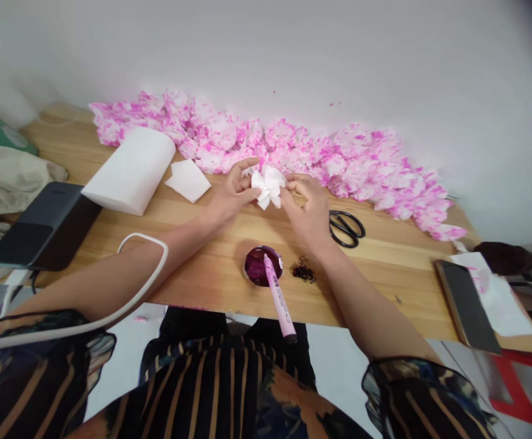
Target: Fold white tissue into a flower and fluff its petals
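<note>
Along the back of the bench runs a long heap of paper flowers, white edged with pink; these look finished, and they make up most of the work to be seen. A thick stack of white paper at the left suggests material remains. Near the middle, the left hand and right hand pinch a white flower between them, fingers narrow on its pleats; it is partly fanned and shows no pink, so it seems only part made. A few white sheets lie beside the stack. In front, a small round dish is purple inside, whether wet or merely stained cannot be told; a pink marker leans across it.
</note>
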`<control>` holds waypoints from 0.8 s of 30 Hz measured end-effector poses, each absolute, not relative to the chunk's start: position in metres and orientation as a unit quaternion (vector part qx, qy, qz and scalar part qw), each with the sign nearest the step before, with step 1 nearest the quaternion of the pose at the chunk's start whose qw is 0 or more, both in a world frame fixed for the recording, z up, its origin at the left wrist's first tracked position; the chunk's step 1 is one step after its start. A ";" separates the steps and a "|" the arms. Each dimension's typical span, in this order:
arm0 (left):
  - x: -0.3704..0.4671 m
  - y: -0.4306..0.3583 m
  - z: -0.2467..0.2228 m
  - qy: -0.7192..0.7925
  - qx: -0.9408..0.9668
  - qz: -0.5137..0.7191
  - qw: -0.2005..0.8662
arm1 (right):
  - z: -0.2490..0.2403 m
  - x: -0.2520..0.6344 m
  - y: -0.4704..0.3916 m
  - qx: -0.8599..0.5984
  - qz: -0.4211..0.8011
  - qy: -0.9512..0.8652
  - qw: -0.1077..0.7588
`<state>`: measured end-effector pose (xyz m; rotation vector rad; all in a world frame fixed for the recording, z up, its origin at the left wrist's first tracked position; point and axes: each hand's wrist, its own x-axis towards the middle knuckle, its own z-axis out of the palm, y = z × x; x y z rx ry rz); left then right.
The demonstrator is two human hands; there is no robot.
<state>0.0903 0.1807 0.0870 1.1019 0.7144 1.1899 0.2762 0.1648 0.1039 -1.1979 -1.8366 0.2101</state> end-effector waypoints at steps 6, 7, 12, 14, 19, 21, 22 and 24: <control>0.090 0.182 0.085 0.351 0.465 0.532 0.614 | 0.115 0.278 0.159 -0.489 0.065 -0.728 0.475; 0.090 0.182 0.085 0.358 0.462 0.533 0.612 | 0.117 0.275 0.156 -0.480 0.055 -0.743 0.464; 0.090 0.180 0.084 0.388 0.482 0.524 0.585 | 0.113 0.265 0.149 -0.448 0.025 -0.822 0.350; 0.090 0.180 0.085 0.400 0.505 0.518 0.563 | 0.108 0.265 0.152 -0.465 0.011 -0.825 0.322; 0.092 0.177 0.087 0.387 0.541 0.496 0.558 | 0.103 0.267 0.155 -0.512 0.048 -0.795 0.323; 0.092 0.175 0.089 0.373 0.546 0.497 0.562 | 0.104 0.268 0.156 -0.535 0.106 -0.766 0.340; 0.092 0.174 0.089 0.370 0.547 0.503 0.558 | 0.103 0.268 0.157 -0.545 0.139 -0.749 0.352; 0.092 0.174 0.090 0.369 0.552 0.516 0.542 | 0.102 0.270 0.159 -0.548 0.205 -0.716 0.382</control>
